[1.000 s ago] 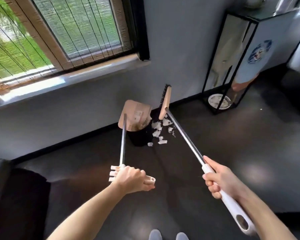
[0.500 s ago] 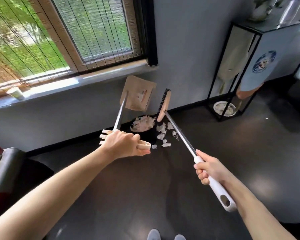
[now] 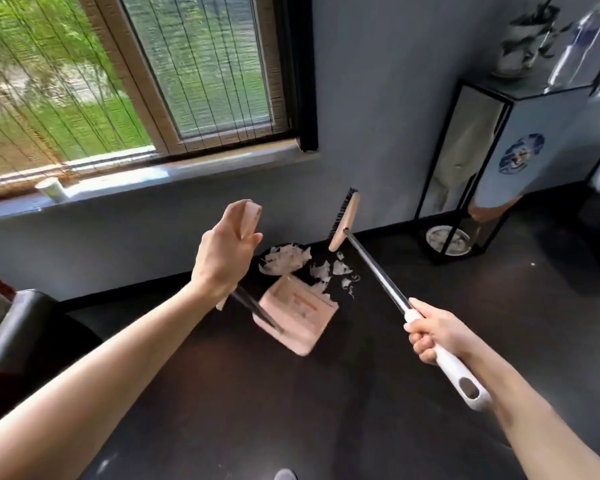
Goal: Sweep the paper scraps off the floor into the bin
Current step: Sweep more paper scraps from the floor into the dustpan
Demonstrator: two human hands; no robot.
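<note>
Left grip (image 3: pixel 227 251): raised, fingers curled round the top of the dustpan (image 3: pixel 295 313) handle. The pan lies below and to the right of this grip, blurred; contact with the floor (image 3: pixel 361 410) cannot be told.

Right grip (image 3: pixel 433 336): clenched on the white handle of the broom (image 3: pixel 374 267), brush head up and to the left, tilted.

Bin (image 3: pixel 284 259): just right of the left grip, paper heaped inside.

Scraps (image 3: pixel 336 275): loose on the floor between the grips, beside the pan's far edge.

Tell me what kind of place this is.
Probably a lived-in room at home, though a small office is possible: a window with a slatted blind, a glass-sided display stand by the grey wall, and a dark floor strewn with paper scraps.
</note>
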